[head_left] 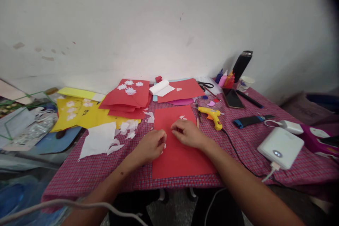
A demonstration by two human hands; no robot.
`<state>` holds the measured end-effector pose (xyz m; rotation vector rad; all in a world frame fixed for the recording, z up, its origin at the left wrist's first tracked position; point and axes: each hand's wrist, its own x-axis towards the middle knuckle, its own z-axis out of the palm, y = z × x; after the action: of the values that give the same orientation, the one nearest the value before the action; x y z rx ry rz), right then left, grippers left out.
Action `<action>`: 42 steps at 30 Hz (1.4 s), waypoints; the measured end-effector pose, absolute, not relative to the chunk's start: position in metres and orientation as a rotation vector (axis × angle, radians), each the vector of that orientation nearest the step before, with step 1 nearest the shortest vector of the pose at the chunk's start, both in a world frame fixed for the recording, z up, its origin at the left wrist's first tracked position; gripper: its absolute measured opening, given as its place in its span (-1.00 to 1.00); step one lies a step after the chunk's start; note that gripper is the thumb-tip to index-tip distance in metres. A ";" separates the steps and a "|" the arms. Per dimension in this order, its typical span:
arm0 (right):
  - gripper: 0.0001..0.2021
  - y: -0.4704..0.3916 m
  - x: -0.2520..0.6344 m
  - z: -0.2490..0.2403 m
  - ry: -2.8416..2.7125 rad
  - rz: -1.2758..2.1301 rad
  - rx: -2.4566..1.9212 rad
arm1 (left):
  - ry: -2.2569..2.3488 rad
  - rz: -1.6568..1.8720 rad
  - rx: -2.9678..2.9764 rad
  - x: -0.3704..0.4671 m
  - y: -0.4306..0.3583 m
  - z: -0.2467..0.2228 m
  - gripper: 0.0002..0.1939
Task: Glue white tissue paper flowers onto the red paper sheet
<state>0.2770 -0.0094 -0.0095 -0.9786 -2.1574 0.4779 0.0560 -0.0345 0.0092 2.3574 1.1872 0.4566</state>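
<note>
A red paper sheet (182, 164) lies flat on the table in front of me, under both hands. Over its left edge is my left hand (152, 144), its fingers curled closed around a small white paper piece (164, 146), of which only bits show. My right hand (186, 133) hovers above the middle of the sheet with bent fingers. Its thumb and forefinger look slightly apart, with nothing visible between them. Just beyond that hand, a few white paper scraps (182, 117) rest on the red sheet.
Left of the sheet lie torn white paper (96, 141) and yellow paper (92, 116). Red sheets with white paper flowers (130, 91) stand behind. To the right are a yellow glue gun (210, 113) with its cord, a cutter (246, 121), a phone (233, 98) and a white power bank (281, 146).
</note>
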 end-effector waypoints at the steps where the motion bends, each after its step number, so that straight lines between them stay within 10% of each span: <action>1: -0.86 -0.010 0.277 -0.010 -2.157 0.487 -0.971 | 1.195 0.475 2.317 0.056 -0.033 0.009 -0.90; 30: -0.94 -0.020 0.269 -0.002 -1.902 0.665 -0.926 | 0.973 1.054 1.163 0.086 -0.017 0.003 -0.74; 42: -0.92 -0.004 0.293 0.006 -1.211 0.576 -1.014 | 1.237 1.010 1.748 0.098 0.025 -0.006 -0.86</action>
<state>0.2927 -0.0039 0.0062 -1.0142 -1.2109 0.5762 0.0982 0.0246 -0.0058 1.7481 1.2372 1.0099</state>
